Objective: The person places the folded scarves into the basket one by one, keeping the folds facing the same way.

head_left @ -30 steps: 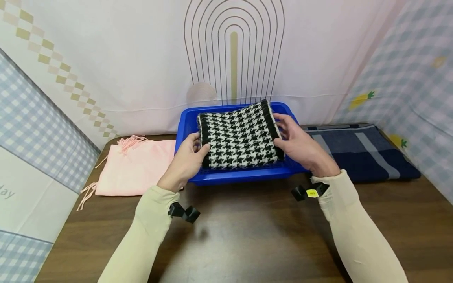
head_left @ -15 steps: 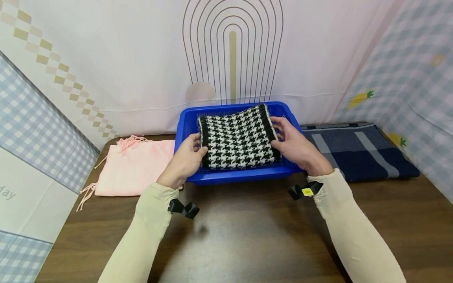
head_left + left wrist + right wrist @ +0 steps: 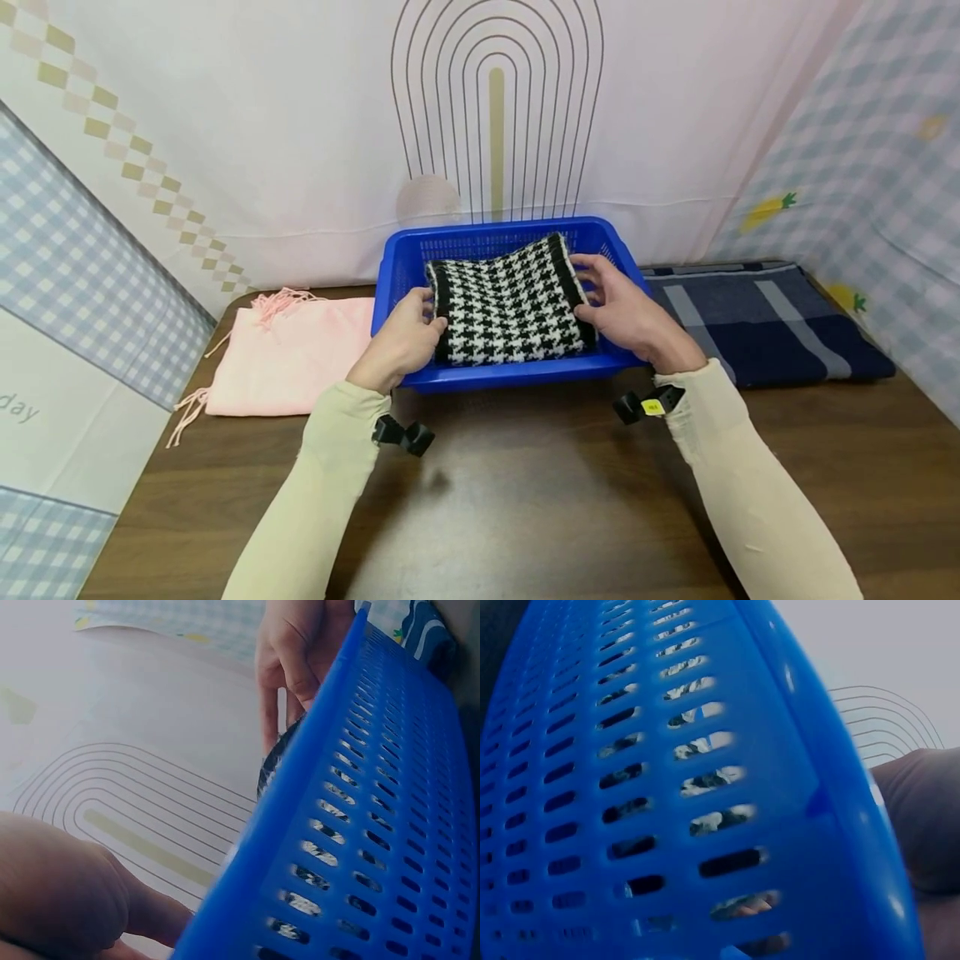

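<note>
Brown tabletop (image 3: 525, 517), both hands at the blue basket (image 3: 517, 374): left hand (image 3: 401, 343) and right hand (image 3: 626, 312) each grip an end of the folded houndstooth scarf (image 3: 510, 304). Scarf is lower than a second ago, nearly seated but not released. Pink scarf (image 3: 285, 354) and navy plaid cloth (image 3: 757, 321) lie outside.

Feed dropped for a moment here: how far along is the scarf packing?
Done: nothing else shows in the blue basket. In hand: both the left hand and the right hand hold the houndstooth scarf low inside it. Left: the pink scarf and the navy scarf lie on the table.
</note>
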